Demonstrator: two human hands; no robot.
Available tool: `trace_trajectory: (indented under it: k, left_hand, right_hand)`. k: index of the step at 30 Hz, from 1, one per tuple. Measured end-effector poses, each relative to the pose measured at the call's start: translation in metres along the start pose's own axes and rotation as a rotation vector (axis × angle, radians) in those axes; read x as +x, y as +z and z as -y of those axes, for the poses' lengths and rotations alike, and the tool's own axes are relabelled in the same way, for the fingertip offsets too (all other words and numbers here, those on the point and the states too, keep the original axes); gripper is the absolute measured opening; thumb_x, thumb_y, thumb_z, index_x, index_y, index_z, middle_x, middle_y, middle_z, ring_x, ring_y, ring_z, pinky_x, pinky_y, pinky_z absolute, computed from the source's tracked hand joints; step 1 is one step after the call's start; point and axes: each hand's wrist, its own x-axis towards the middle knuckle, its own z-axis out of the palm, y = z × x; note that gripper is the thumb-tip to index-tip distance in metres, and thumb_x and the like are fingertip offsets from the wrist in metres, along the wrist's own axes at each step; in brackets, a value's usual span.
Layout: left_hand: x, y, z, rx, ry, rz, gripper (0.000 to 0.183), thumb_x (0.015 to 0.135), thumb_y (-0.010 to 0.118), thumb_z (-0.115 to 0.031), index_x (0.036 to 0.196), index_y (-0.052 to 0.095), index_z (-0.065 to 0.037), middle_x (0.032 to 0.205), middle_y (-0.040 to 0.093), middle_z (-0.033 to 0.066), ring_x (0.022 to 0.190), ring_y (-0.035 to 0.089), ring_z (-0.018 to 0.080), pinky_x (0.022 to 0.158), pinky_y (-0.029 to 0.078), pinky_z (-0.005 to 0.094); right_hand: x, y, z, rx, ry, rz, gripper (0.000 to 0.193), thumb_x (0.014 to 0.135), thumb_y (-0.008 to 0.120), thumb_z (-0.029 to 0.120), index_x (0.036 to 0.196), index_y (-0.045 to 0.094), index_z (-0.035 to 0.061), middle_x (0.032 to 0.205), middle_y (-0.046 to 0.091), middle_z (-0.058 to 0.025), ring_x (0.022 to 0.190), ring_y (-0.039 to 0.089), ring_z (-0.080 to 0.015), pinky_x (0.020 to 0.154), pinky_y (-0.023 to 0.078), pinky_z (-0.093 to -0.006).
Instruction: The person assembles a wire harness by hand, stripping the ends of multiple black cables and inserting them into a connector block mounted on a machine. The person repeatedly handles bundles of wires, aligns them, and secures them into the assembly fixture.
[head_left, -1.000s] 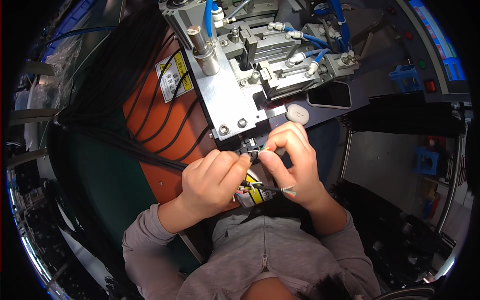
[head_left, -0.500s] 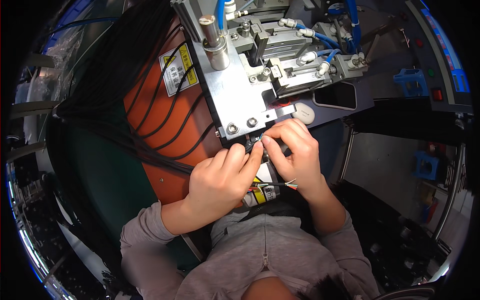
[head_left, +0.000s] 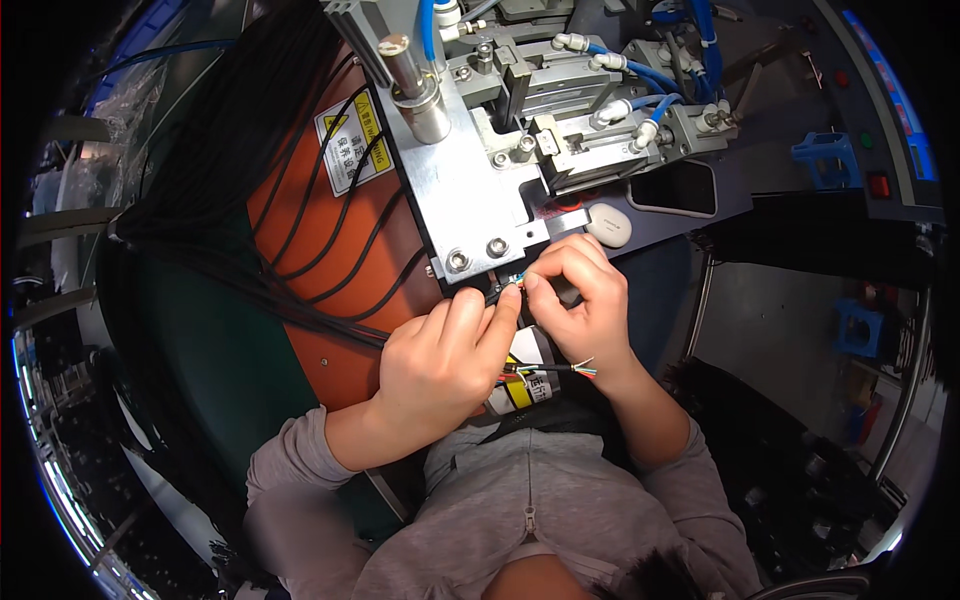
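Note:
At the near edge of a silver metal machine plate (head_left: 450, 190), my two hands meet fingertip to fingertip. My left hand (head_left: 440, 350) is closed round a black cable, its index finger stretched up to the cable's thin coloured wires (head_left: 516, 280). Thumb and index finger of my right hand (head_left: 585, 300) pinch those wires just right of my left fingertip; their ends are partly hidden. A second black cable end (head_left: 545, 368) sticks out from beneath my left palm, with stripped red, green and white wires fanned out near my right wrist.
Black cables (head_left: 200, 250) run in a bundle over the orange panel (head_left: 310, 220) at left. Beyond the plate stand clamps with blue air hoses (head_left: 660, 85). A phone (head_left: 672, 188) and a white rounded case (head_left: 608, 226) lie right of the plate. A blue stool (head_left: 828, 160) stands far right.
My right hand has shifted slightly left and toward me, still pinching the wires. My left hand has barely moved. The machine sits slightly farther left in view.

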Motion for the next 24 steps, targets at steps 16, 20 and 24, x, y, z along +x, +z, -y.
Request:
trace_trajectory:
  k: [16, 20, 24]
  left_hand:
    - [-0.001, -0.014, -0.001, 0.092, -0.056, 0.100, 0.022, 0.070, 0.064, -0.007, 0.091, 0.067, -0.003, 0.072, 0.049, -0.0003, 0.063, 0.056, 0.0091, 0.051, 0.040, 0.0213]
    - [-0.002, -0.017, -0.002, 0.135, -0.129, 0.140, 0.020, 0.072, 0.066, -0.006, 0.093, 0.065, -0.003, 0.070, 0.047, -0.0001, 0.062, 0.056, 0.0096, 0.051, 0.042, 0.0227]
    - [0.000, -0.011, 0.009, -0.144, -0.105, 0.034, 0.021, 0.073, 0.068, -0.012, 0.093, 0.066, -0.004, 0.069, 0.050, 0.0001, 0.062, 0.056, 0.0123, 0.052, 0.042, 0.0268]
  right_hand:
    - [-0.008, 0.002, -0.005, 0.360, 0.428, 0.069, 0.011, 0.084, 0.064, 0.008, 0.081, 0.058, -0.0010, 0.076, 0.058, -0.0026, 0.070, 0.052, -0.0078, 0.064, 0.042, -0.0235]
    - [-0.003, -0.021, -0.004, 0.458, 0.224, 0.130, 0.014, 0.077, 0.070, 0.000, 0.090, 0.064, 0.0006, 0.081, 0.063, -0.0035, 0.077, 0.057, -0.0114, 0.072, 0.045, -0.0250]
    - [0.002, -0.047, 0.003, 0.573, -0.172, 0.351, 0.022, 0.068, 0.079, 0.000, 0.086, 0.067, 0.0012, 0.084, 0.067, -0.0089, 0.081, 0.062, -0.0211, 0.074, 0.047, -0.0311]
